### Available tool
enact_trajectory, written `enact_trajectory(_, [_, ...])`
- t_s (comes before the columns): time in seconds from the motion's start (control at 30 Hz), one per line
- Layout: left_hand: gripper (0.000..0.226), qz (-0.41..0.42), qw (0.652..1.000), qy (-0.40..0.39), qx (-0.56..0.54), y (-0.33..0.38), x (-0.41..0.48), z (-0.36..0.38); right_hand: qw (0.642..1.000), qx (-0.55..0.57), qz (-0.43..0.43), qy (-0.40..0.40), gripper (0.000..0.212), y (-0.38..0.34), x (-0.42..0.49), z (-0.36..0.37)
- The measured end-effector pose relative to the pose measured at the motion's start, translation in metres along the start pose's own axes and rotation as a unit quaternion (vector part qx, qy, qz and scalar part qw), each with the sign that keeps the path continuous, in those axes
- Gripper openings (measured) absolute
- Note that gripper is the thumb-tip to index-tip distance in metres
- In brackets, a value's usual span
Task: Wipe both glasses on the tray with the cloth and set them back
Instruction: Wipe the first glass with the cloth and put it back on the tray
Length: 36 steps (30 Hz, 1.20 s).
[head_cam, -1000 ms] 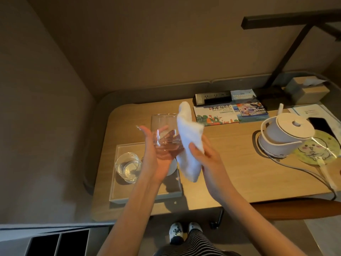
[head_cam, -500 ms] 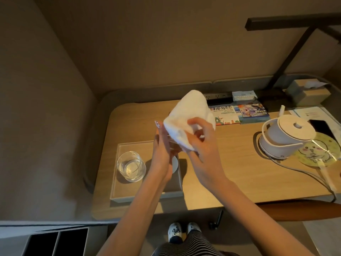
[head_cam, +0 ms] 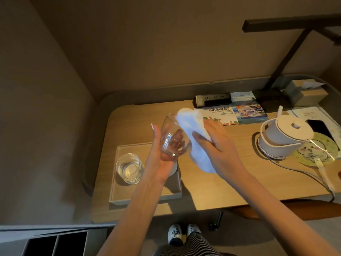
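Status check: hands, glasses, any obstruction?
Left hand holds lifted glass, tilted. Right hand grips cloth against its side. Second glass upright on tray. Kettle apart at right, not in the way.

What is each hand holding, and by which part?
The left hand grips a clear round drinking glass around its lower body; the right hand pinches a white cloth at its middle.

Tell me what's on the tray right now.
One glass stands upright at the tray's left. A white disc shows partly under the left hand, which holds the second glass above it. The forearm covers some tray floor.
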State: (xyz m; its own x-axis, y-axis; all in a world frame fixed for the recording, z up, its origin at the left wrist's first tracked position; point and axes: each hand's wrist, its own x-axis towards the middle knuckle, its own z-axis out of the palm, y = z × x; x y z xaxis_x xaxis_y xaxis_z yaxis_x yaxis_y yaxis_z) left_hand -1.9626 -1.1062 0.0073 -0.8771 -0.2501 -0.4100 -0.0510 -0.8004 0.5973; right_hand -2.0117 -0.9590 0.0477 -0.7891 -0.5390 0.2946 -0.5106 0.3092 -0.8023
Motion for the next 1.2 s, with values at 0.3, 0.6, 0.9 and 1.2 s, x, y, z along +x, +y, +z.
enact_trajectory(0.3, [0.029, 0.123, 0.977, 0.037, 0.169, 0.002, -0.003, 0.005, 0.919, 0.296, 0.261, -0.022, 0.026, -0.002, -0.016, 0.007])
enact_trajectory(0.6, [0.044, 0.181, 0.958, 0.087, 0.203, 0.001, -0.002, 0.017, 0.739, 0.559, 0.372, -0.064, 0.037, -0.006, -0.003, -0.016])
enact_trajectory(0.9, [0.059, 0.081, 0.982, 0.109, 0.130, 0.014, -0.005, 0.034, 0.966, 0.074, 0.099, -0.227, 0.063, -0.002, -0.019, -0.005])
enact_trajectory(1.2, [0.014, 0.263, 0.906, 0.059, 0.326, -0.009, 0.007, 0.013, 0.826, 0.511, 0.221, -0.092, 0.028, 0.007, -0.004, -0.001])
